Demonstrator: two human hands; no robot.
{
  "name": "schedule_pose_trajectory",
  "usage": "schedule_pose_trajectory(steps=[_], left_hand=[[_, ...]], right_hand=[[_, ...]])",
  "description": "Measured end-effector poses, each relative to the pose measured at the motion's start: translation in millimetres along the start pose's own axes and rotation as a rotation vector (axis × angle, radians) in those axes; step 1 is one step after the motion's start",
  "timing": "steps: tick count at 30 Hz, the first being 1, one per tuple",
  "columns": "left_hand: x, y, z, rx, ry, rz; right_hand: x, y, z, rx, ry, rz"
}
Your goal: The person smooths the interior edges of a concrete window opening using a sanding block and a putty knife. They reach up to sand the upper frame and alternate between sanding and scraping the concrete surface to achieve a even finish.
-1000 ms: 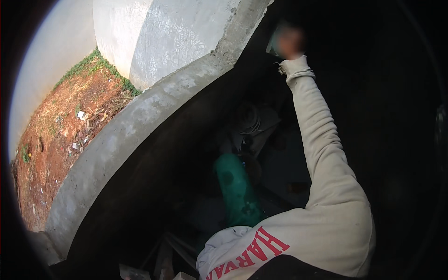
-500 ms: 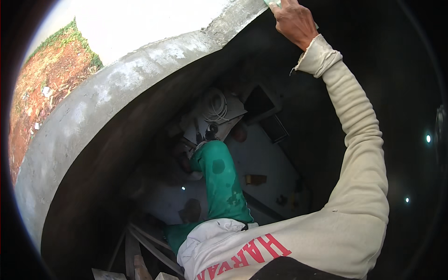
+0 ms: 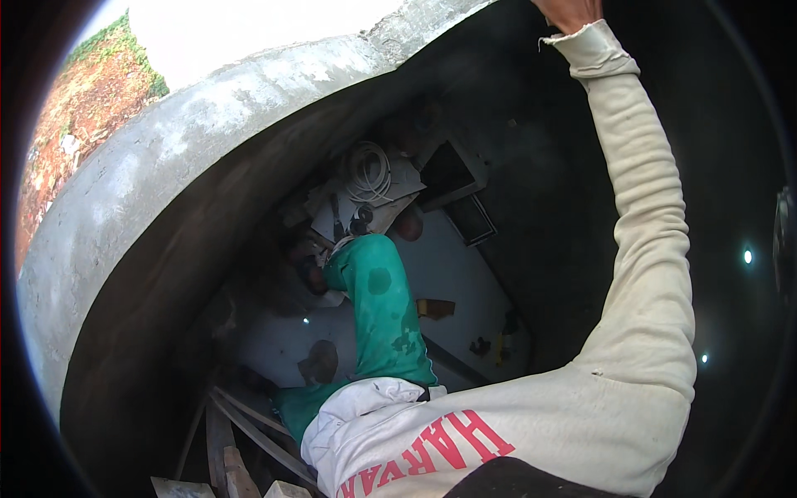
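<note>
My right hand [image 3: 571, 12] reaches up to the top edge of the picture; only its wrist and back show, and the fingers are cut off. Whatever it touches or holds is out of the picture. The raised arm wears a cream sleeve [image 3: 639, 158] with a frayed cuff. Nearest to the hand is the end of a curved grey concrete ledge [image 3: 224, 120], a little to its left. My left hand does not show. Green trousers [image 3: 378, 290] with damp dark patches cover my bent leg below.
Far below lie a coil of pale cable [image 3: 368, 172], a dark rectangular frame [image 3: 471, 220] and a yellowish block [image 3: 435, 308]. Wooden planks [image 3: 217, 444] stand at the lower left. Outside the ledge is reddish ground [image 3: 79, 133] with grass.
My right hand has moved up and slightly right, so its fingers and the pale green thing at them have left the picture. The view has shifted slightly.
</note>
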State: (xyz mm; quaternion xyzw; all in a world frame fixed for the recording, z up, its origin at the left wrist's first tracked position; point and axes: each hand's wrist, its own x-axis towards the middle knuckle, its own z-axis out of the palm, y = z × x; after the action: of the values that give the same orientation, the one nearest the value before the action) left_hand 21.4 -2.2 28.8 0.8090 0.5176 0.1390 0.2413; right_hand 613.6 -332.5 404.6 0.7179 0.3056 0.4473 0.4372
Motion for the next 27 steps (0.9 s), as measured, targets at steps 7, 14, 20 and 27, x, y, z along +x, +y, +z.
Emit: schedule_pose_trajectory(steps=[7, 14, 20, 27], left_hand=[[-3, 21, -3, -0.045, 0.027, -0.101], [-5, 13, -6, 0.005, 0.018, -0.040], [-7, 11, -8, 0.005, 0.012, -0.126], [-4, -6, -5, -0.031, 0.011, -0.026]], right_hand=[[-65, -95, 4, 0.234, -0.056, -0.236], [-15, -47, 11, -0.053, -0.123, -0.020], [-85, -138, 27, 0.108, -0.142, -0.316], [25, -26, -22, -0.105, -0.709, 0.245]])
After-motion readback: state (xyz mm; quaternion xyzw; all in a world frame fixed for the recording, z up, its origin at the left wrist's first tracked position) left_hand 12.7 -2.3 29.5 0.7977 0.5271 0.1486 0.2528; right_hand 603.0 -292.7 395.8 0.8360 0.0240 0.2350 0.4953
